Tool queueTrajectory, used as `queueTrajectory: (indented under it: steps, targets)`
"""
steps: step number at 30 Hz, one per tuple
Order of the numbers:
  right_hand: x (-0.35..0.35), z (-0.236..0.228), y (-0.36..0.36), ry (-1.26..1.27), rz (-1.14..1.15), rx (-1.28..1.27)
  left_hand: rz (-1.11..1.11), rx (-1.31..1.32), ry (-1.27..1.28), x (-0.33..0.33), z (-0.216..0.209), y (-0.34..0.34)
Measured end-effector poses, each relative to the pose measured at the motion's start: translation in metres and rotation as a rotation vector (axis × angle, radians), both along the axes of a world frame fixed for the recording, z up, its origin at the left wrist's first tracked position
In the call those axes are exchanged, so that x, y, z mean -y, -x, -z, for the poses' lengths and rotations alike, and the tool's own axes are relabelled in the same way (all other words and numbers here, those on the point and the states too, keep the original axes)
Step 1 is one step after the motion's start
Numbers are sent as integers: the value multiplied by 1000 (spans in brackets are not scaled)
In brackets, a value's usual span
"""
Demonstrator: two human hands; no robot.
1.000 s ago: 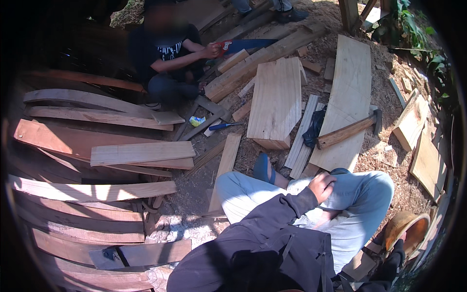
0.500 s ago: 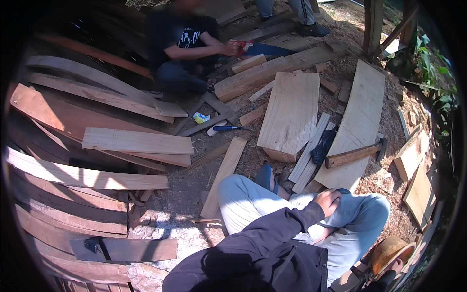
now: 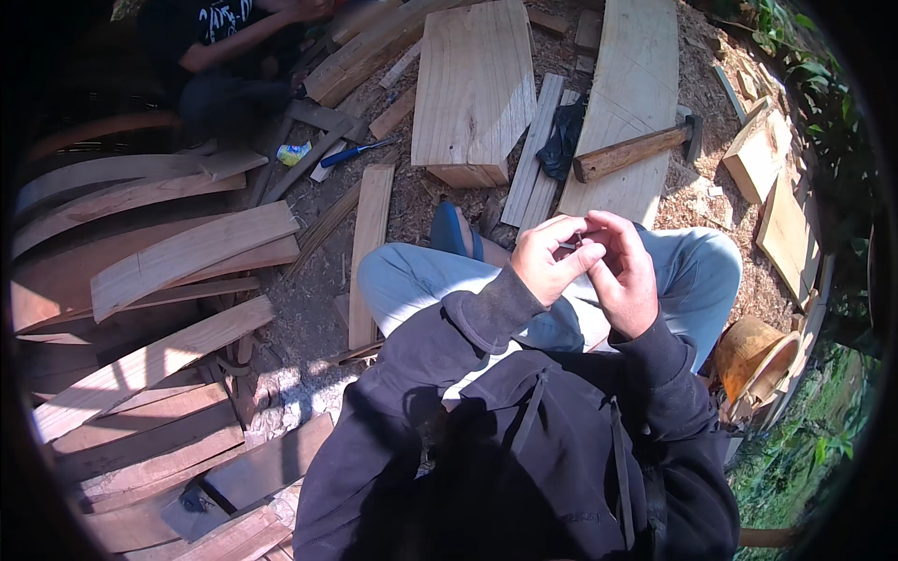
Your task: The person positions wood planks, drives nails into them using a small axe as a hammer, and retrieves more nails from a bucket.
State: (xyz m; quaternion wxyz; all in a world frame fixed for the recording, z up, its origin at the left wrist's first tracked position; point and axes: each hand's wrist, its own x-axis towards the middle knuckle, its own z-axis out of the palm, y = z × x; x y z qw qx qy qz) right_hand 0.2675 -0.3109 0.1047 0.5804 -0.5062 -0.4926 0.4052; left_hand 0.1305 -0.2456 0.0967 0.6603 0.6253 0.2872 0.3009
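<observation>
My left hand (image 3: pixel 554 256) and my right hand (image 3: pixel 625 271) meet over my crossed legs, fingertips together. Pinched between them is a small, thin, dark piece (image 3: pixel 578 240), nail-like but too small to name surely. Beyond my hands, a hammer (image 3: pixel 631 154) with a wooden handle and dark head lies across a long pale board (image 3: pixel 645 79). To its left are a crumpled black bag or cloth (image 3: pixel 562 138) and narrow wooden strips (image 3: pixel 535 140). A thick wooden block (image 3: pixel 474 89) stands farther left of these.
By my right knee lies a worn yellow bowl-shaped container (image 3: pixel 745 353), tipped sideways. Stacked planks (image 3: pixel 192 257) fill the left side. A blue-handled tool (image 3: pixel 348 153) lies on the ground near another seated person (image 3: pixel 224 65). Wood offcuts (image 3: pixel 760 150) and shavings cover the right.
My right hand has come from the yellow container to meet my left hand, which has left its rest on my leg. Both now pinch the small piece. The view has shifted.
</observation>
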Motion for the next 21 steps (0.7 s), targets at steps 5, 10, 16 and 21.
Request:
queueTrajectory:
  steps: [5,10,16,21]
  targets:
    - [-19,20,26,195,-146,-359,-288,228,357,10,18,41]
    - [-19,34,42,263,-169,-406,-419,257,406,8,34,46]
    - [-48,43,52,315,-94,-642,-394,405,352,-6,35,53]
    - [-86,55,63,637,156,-849,-1083,-4,375,-111,51,104]
